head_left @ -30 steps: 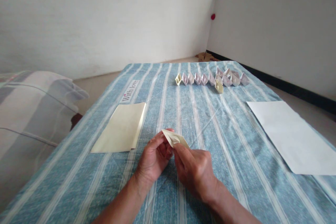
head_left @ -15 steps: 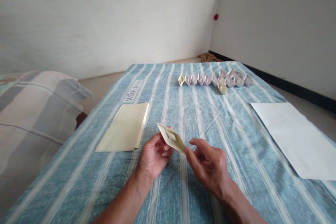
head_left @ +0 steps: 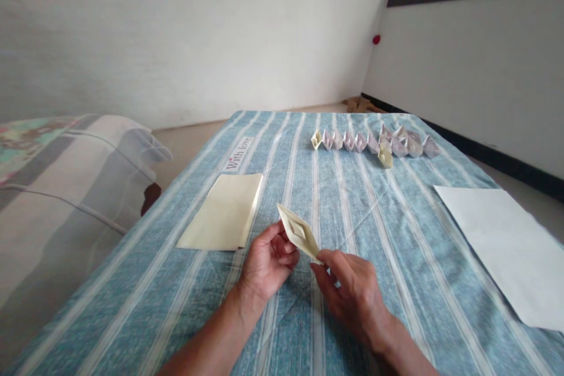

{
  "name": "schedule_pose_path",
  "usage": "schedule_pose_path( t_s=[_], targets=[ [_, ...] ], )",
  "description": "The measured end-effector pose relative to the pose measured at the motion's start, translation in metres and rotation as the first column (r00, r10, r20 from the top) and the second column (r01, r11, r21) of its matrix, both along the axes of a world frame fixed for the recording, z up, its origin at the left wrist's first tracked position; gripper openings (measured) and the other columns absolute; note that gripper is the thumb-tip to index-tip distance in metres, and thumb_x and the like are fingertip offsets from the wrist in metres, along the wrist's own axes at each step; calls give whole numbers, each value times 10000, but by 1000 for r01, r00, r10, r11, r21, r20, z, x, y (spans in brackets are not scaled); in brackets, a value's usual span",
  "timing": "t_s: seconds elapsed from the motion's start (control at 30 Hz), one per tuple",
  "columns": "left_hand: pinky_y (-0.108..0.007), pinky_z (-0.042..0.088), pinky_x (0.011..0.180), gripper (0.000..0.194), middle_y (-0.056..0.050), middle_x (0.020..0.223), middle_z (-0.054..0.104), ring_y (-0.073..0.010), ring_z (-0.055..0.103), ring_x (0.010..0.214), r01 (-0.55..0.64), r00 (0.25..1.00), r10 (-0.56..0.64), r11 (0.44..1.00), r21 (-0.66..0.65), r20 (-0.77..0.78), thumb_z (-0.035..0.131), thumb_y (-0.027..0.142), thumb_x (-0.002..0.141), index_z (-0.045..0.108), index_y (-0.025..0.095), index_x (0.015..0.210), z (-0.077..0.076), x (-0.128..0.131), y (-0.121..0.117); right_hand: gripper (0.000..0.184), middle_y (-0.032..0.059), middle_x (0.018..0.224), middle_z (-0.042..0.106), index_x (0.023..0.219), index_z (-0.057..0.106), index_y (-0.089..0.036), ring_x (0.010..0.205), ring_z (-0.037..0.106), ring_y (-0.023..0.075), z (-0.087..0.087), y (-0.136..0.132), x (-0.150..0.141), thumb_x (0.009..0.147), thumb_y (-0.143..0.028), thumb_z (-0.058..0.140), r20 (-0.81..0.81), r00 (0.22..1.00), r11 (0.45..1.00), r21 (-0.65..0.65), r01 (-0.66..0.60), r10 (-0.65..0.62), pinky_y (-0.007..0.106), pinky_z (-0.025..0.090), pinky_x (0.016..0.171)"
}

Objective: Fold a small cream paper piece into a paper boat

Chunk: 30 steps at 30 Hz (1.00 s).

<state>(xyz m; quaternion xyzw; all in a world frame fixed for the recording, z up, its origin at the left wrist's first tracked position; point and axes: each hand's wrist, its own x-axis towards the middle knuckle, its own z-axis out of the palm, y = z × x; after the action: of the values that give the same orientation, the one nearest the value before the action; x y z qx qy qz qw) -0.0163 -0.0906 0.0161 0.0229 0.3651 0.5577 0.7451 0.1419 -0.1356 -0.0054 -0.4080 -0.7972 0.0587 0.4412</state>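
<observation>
A folded cream paper boat (head_left: 298, 232) stands tilted between my hands, its diamond-shaped hollow facing me. My left hand (head_left: 268, 261) holds its lower side, with the fingers curled against the paper. My right hand (head_left: 352, 296) pinches the boat's near tip between thumb and fingers. Just left of my left hand lies a folded cream paper sheet (head_left: 224, 212). Both hands rest above a blue striped cloth (head_left: 291, 329).
Several small paper boats (head_left: 370, 144) stand in a row at the far end of the cloth, with a cream boat (head_left: 385, 158) in front. A large white paper sheet (head_left: 506, 252) lies at the right. A pillow (head_left: 66, 188) sits at the left.
My right hand has closed on the boat's near tip after being apart from it. The boat has swung more upright, and the whole scene has shifted right in view.
</observation>
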Motion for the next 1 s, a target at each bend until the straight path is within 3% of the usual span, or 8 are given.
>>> schedule_pose_path(
  t_s=[0.3, 0.47, 0.8, 0.9, 1.0],
  targets=[
    [-118, 297, 301, 148, 23, 483, 509, -45, 403, 346, 58, 998, -57, 998, 35, -20, 523, 147, 825, 625, 98, 729, -2, 1, 0, 161, -36, 580, 480, 893, 565, -181, 490, 428, 120, -2, 1, -1, 948, -81, 451, 37, 999, 995, 99, 8, -12, 269, 291, 505],
    [-111, 289, 305, 62, 28, 521, 526, -39, 404, 364, 72, 996, -67, 993, 89, -63, 597, 138, 760, 592, 121, 701, -4, 1, 0, 192, -29, 577, 497, 862, 566, -181, 493, 446, 118, -1, 0, 0, 939, -68, 431, 50, 998, 996, 86, 18, -22, 265, 301, 510],
    [-112, 279, 319, 118, 35, 501, 534, -48, 461, 401, 99, 980, -73, 986, 133, -185, 717, 171, 698, 618, 124, 656, -6, 4, 1, 197, -26, 565, 536, 816, 570, -179, 474, 499, 106, 1, 1, -2, 938, -77, 454, -27, 992, 988, 87, 124, -122, 245, 332, 500],
    [-122, 298, 331, 133, 3, 606, 626, -62, 527, 443, 107, 954, -55, 981, 161, -294, 745, 192, 679, 685, 112, 766, -5, 6, 1, 224, -22, 564, 543, 794, 576, -174, 475, 519, 104, -2, 3, -1, 937, -73, 436, -21, 987, 985, 74, 159, -157, 234, 341, 500],
    [-136, 309, 343, 284, -57, 824, 714, -68, 573, 475, 103, 872, 4, 976, 191, -490, 761, 233, 677, 718, 111, 930, -4, 6, 0, 242, -14, 571, 559, 766, 577, -172, 480, 535, 105, -6, 5, 0, 935, -80, 431, 6, 979, 977, 70, 202, -203, 229, 347, 503]
  ],
)
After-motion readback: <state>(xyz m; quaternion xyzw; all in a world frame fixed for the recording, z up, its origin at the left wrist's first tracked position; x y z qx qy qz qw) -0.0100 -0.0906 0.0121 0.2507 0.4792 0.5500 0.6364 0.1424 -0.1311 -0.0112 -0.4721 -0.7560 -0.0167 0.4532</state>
